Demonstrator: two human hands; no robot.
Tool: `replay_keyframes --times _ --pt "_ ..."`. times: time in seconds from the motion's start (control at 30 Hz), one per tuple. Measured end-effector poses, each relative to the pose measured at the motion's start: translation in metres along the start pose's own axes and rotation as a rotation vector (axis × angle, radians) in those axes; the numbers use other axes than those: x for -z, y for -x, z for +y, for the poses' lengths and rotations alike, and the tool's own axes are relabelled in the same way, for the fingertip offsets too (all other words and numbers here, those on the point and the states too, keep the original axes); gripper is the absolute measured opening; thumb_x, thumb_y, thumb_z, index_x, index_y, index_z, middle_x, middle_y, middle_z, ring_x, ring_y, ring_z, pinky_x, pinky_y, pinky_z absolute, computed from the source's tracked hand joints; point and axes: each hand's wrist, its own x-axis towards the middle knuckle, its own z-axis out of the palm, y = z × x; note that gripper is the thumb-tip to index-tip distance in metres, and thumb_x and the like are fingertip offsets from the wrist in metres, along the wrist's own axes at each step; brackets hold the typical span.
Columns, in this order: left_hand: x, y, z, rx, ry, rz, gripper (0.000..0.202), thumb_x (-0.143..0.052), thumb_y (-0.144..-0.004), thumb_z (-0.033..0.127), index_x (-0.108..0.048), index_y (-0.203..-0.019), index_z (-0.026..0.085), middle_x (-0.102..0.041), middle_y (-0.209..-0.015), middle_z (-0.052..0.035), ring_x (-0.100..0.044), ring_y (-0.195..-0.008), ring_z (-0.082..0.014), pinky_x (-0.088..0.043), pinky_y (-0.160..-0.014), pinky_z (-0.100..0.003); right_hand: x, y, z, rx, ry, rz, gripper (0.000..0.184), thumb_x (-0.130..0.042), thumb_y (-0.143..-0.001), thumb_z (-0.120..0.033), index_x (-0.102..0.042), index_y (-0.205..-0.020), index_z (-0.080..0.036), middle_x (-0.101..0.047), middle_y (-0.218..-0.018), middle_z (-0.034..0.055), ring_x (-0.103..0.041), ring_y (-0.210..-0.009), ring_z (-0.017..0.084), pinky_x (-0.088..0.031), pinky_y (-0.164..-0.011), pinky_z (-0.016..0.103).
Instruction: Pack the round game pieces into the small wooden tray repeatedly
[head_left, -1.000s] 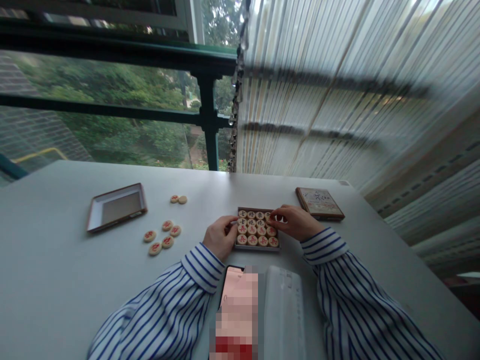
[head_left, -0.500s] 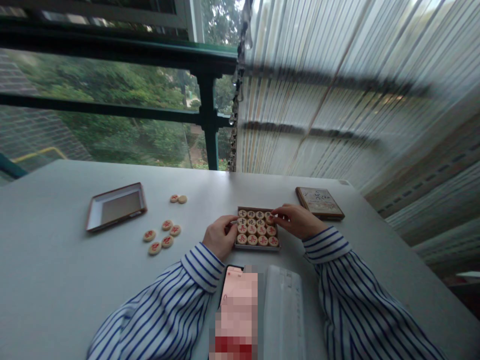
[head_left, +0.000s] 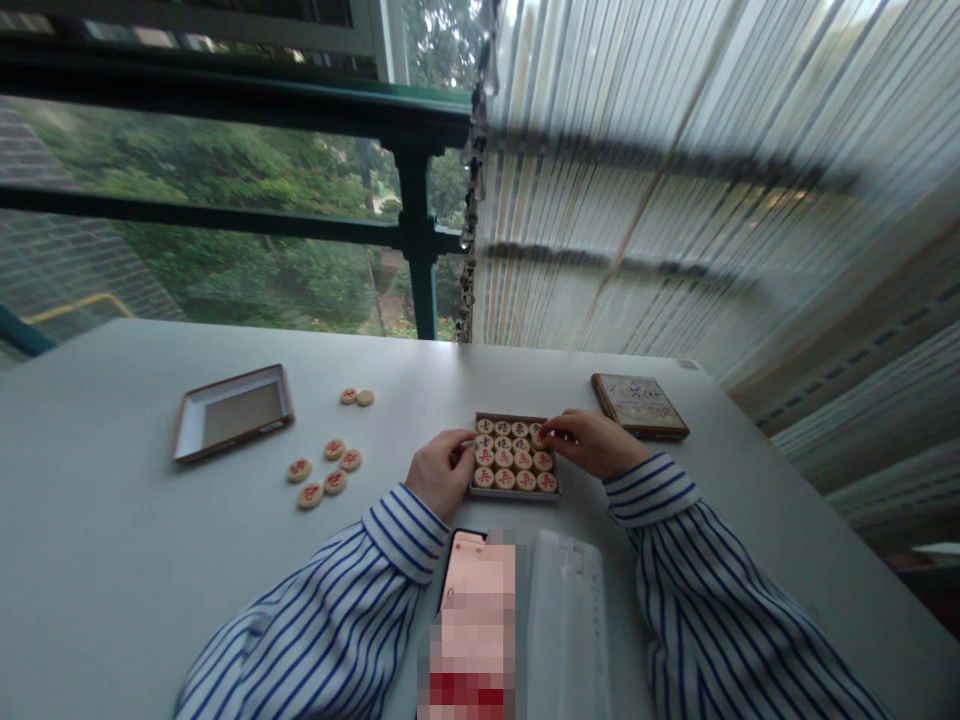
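A small brown box (head_left: 514, 494) on the white table (head_left: 120, 560) holds several round wooden game pieces with red and dark characters. My left hand (head_left: 444, 473) rests against the box's left side, fingers curled on its edge. My right hand (head_left: 592, 442) reaches over the box's upper right corner, fingertips pinched on a piece (head_left: 537, 434) there. Both arms wear blue-striped white sleeves.
Several loose pieces (head_left: 324, 470) lie left of the box, two more (head_left: 356, 397) farther back. An empty box lid (head_left: 232, 411) sits at the left. A flat patterned box (head_left: 638, 404) lies at the right. A phone (head_left: 469, 600) and white case (head_left: 568, 620) lie near me.
Both hands stay at the box; my right fingertips shifted very slightly on the corner piece. Nothing else moved.
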Motion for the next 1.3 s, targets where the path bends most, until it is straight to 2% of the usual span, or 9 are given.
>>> replay_keyframes --times 1.3 --pt "-0.0017 0.0004 -0.0027 -0.003 0.010 -0.010 0.026 -0.048 -0.073 0.024 -0.062 -0.093 0.014 -0.066 -0.085 -0.0051 -0.060 -0.071 -0.0141 -0.050 -0.065 -0.026 0.0007 0.0010 0.0008 0.035 -0.006 -0.030 0.024 -0.048 -0.077 -0.031 -0.066 -0.088 -0.021 -0.062 -0.077 0.0042 -0.055 -0.068 0.013 -0.040 -0.062 0.021"
